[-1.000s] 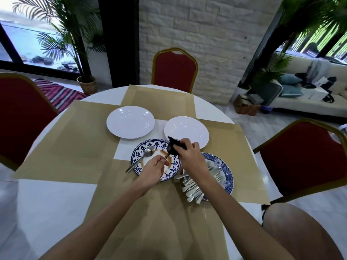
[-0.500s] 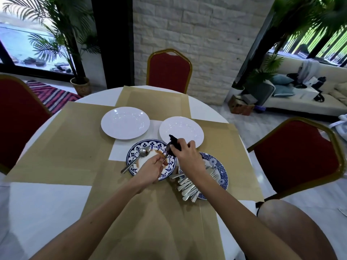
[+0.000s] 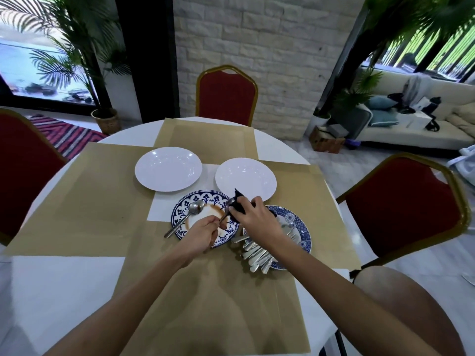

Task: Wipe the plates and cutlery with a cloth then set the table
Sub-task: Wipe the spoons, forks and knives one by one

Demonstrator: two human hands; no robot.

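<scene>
Black cloth (image 3: 238,208) in curled right fingers (image 3: 253,203), spoon (image 3: 228,204) handle between left fingers (image 3: 211,222).

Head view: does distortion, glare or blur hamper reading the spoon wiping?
Head view: wide-angle bending curves the table edge and chair backs; the window is washed out; soft highlights sit on both white plates; upper-right foliage is smeared; the right hand, dark cloth and spoon are readable.

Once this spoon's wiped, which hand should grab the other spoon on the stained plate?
Left hand: pinching the first spoon, it's beside the other spoon; the right hand grips the cloth.
</scene>
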